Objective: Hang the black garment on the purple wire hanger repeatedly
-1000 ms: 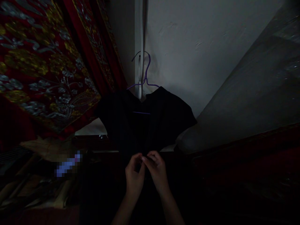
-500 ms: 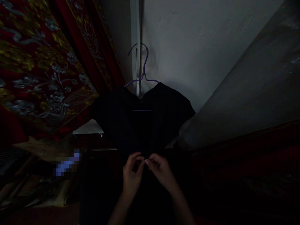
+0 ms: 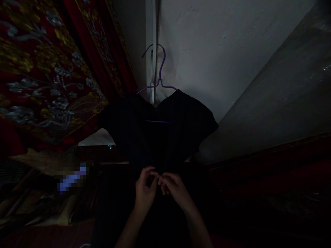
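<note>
A dark short-sleeved garment [image 3: 191,120] with a deep V neckline hangs on a thin purple clothes hanger [image 3: 161,70]. At the bottom of the V, my left hand [image 3: 146,186] pinches thumb and fingers together at the garment's front. Touching it from the other side, my right hand [image 3: 176,187] is closed in a pinch at the same spot, fingers curled. Whatever small part of the garment lies between the fingertips is too dark to make out. The lower part of the garment merges into shadow.
The hanger's hook goes round a pale vertical strip [image 3: 154,20] by the grey wall [image 3: 201,51]. Red cloth with gold and silver embroidery [image 3: 51,72] hangs at the left. Below it lie dim, cluttered items and a blurred blue patch [image 3: 71,179]. A dark red surface [image 3: 271,162] stands at the right.
My right hand has shifted slightly left against the left fingertips, its lower fingers curling more into view. My left hand stays nearly in place. The view has shifted a little.
</note>
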